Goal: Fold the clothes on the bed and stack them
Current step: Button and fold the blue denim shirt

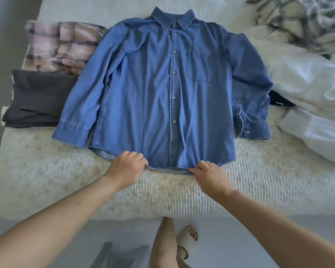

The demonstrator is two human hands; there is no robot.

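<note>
Hands point(168, 171) on shirt point(162, 84) hem

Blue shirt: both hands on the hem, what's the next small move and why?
Probably tug the hem toward the bed edge to smooth it. The blue shirt lies face up and buttoned, the left hand and right hand pinch its hem, and wrinkles show just above.

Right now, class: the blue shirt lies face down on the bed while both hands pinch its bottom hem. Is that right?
Not quite. The head view shows the blue shirt lying face up, with buttons and chest pocket visible. The left hand and right hand do pinch its bottom hem on the bed.
</note>
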